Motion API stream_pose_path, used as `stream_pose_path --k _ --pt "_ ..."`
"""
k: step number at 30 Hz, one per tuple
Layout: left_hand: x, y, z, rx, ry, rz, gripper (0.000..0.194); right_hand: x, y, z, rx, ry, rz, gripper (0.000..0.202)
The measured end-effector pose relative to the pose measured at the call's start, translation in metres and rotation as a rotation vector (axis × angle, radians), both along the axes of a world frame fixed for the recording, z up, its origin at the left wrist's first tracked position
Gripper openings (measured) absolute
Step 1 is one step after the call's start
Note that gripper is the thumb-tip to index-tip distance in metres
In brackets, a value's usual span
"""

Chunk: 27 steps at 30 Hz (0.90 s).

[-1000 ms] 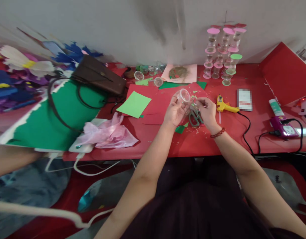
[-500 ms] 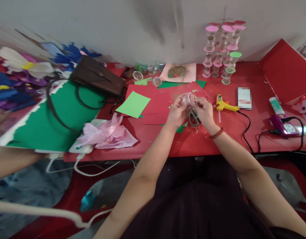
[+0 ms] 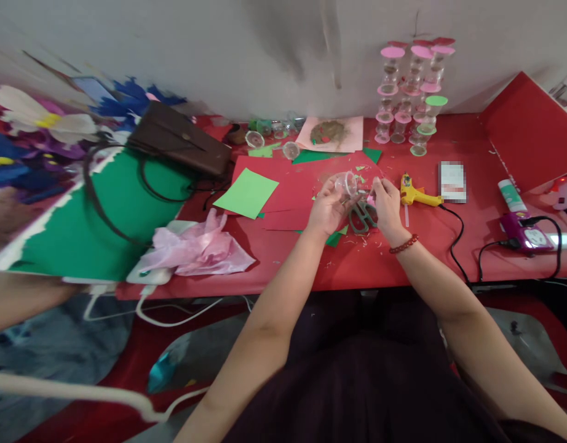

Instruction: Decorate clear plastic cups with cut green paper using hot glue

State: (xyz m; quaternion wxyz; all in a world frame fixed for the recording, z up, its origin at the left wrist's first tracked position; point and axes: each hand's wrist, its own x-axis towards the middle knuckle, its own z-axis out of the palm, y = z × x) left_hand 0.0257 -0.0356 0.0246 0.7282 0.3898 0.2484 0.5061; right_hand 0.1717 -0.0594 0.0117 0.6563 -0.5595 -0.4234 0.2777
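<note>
My left hand [image 3: 327, 203] is closed around a small clear plastic cup [image 3: 347, 183], its round rim turned to the right. A short way to the right is my right hand [image 3: 385, 202], fingers pinched together; whatever they hold, if anything, is too small to make out. Below and between the hands lie green-handled scissors [image 3: 363, 219] on the table, partly hidden by my left fingers. To the right of my right hand rests a yellow glue gun [image 3: 419, 195] with a black cord.
Red paper [image 3: 288, 203] and a light green sheet [image 3: 247, 192] lie left of my hands. Stacked clear cups with pink discs [image 3: 403, 92] stand behind. A brown bag [image 3: 179, 138], a pink plastic bag [image 3: 203, 246] and another person's arm [image 3: 29, 301] are at left.
My right hand has drawn away from the cup to the right, leaving a gap. The cup stays in my left hand, and more of the scissors shows.
</note>
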Motion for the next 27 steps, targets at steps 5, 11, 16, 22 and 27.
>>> stream_pose_path --k 5,11,16,22,27 --pt "-0.001 0.005 -0.005 0.129 0.054 0.085 0.039 0.0 0.0 0.003 -0.083 -0.114 0.001 0.012" --pt "0.002 0.007 -0.013 0.333 0.28 0.288 0.049 0.0 -0.004 0.008 -0.021 -0.049 0.064 0.013" --pt "0.0 0.005 -0.012 0.406 0.39 0.313 0.047 -0.005 -0.008 0.008 -0.036 0.265 0.285 0.031" --pt "0.0 -0.002 -0.007 0.316 0.336 0.138 0.051 -0.005 -0.011 0.009 0.03 0.405 0.463 0.038" --pt "0.001 -0.006 -0.002 0.182 0.29 0.127 0.045 -0.004 -0.01 0.009 0.043 0.4 0.443 0.025"
